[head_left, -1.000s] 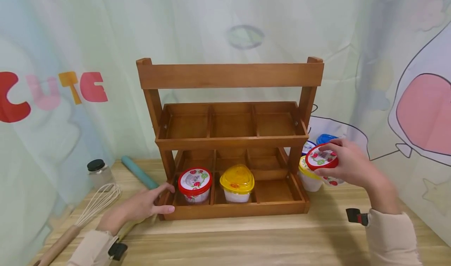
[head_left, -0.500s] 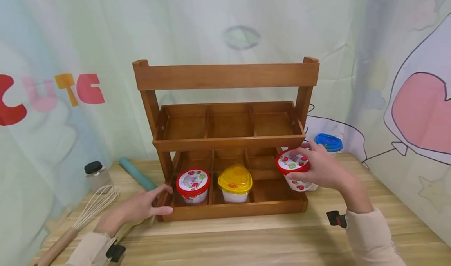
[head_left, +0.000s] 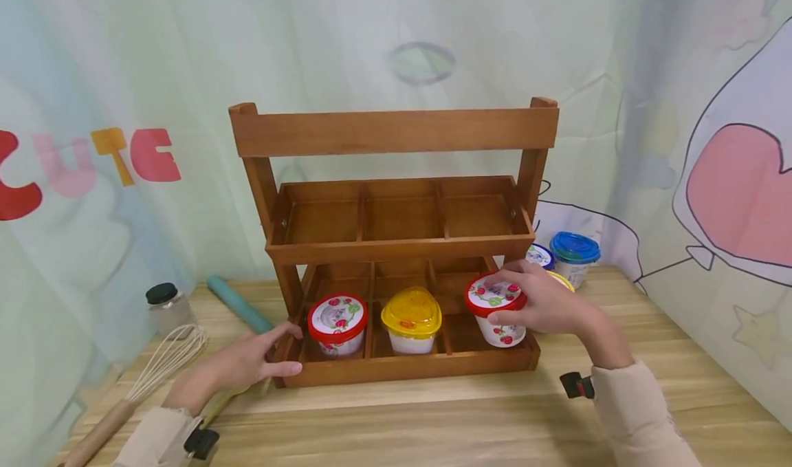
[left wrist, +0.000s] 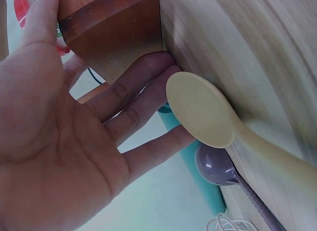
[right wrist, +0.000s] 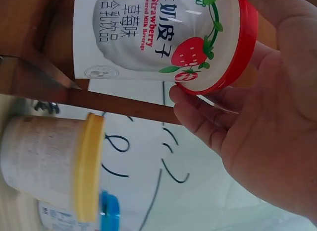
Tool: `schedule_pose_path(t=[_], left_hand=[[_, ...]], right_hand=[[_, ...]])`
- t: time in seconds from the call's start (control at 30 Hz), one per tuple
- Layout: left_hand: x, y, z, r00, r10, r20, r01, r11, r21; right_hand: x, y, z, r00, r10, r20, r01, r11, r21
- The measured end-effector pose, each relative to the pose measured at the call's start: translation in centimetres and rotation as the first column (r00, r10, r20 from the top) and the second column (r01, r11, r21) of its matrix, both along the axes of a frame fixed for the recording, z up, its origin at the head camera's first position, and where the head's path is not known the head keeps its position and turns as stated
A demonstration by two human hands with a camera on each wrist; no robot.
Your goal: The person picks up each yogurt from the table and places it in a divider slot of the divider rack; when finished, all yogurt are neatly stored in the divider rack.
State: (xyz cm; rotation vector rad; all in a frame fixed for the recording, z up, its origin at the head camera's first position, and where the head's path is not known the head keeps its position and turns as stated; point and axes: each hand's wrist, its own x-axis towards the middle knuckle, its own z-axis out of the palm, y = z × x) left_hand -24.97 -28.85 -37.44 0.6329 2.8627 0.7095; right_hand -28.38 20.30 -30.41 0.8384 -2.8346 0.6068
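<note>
My right hand [head_left: 538,298] grips a red-lidded strawberry milk tub [head_left: 504,333] by its lid from above. The tub hangs slightly tilted over the right front compartment of the brown wooden rack's lower tier [head_left: 396,369]; its printed side [right wrist: 133,37] fills the top of the right wrist view. Another red-lidded tub [head_left: 339,322] sits in the left front compartment, and a yellow-lidded tub [head_left: 411,316] in the middle one. At the rack's left end lies my left hand [head_left: 241,360], its loosely straight fingers [left wrist: 141,109] along the side and thumb by the front corner.
Right of the rack stand a blue-lidded tub [head_left: 574,250], a dark-blue-lidded tub [head_left: 540,256] and a yellow-lidded one [right wrist: 44,161]. On the left lie a whisk [head_left: 170,360], a teal rod [head_left: 238,303], a beige spoon [left wrist: 200,109], a grey spoon [left wrist: 215,164] and a black-capped jar [head_left: 170,312].
My right hand has carried the red-lidded strawberry tub leftward and down, from beside the rack to over the right front compartment. My left hand has stayed at the rack's left end.
</note>
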Motion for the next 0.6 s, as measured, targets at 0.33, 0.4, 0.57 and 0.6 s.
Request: schedule_pose_path(t=[0.33, 0.4, 0.57, 0.6], left_hand=[[-0.1, 0.0, 0.0, 1.000, 0.018, 0.013, -0.018, 1.000, -0.010], [0.0, 0.0, 0.0, 1.000, 0.010, 0.014, -0.010, 1.000, -0.009], [0.0, 0.0, 0.1, 1.000, 0.003, 0.011, -0.003, 1.000, -0.005], [0.0, 0.0, 0.0, 1.000, 0.005, 0.012, -0.005, 1.000, -0.009]], right_hand=[[-0.6, -0.5, -1.0, 0.998, 0.056, 0.030, -0.054, 0.997, -0.055], [-0.7, -0.6, -1.2, 0.997, 0.060, 0.047, -0.057, 0.997, -0.056], [-1.1, -0.5, -1.8, 0.995, 0.073, 0.067, -0.069, 0.996, -0.063], [-1.2, -0.5, -2.0, 0.994, 0.078, 0.073, -0.074, 0.995, -0.062]])
